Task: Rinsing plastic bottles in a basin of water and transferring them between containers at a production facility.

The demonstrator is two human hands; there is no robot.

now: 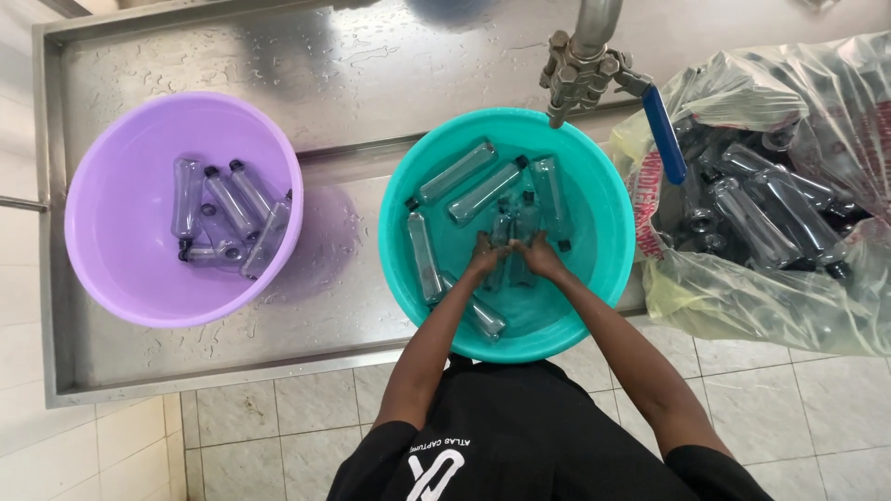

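both hands in teal basin (594, 176) water, washing step by look of it. left hand (484, 257) and right hand (541, 258) clasp one clear bottle (513, 232) at basin centre. purple basin (111, 186) at 9 o'clock holds bottles; bag (742, 297) at 3 o'clock. next move likely needs firm lift clear.

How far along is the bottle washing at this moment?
Done, apparently: several clear plastic bottles lie in the purple plastic basin. In hand: left hand and right hand hold a bottle in the water-filled teal basin, among others. Left: many bottles in the clear plastic bag.
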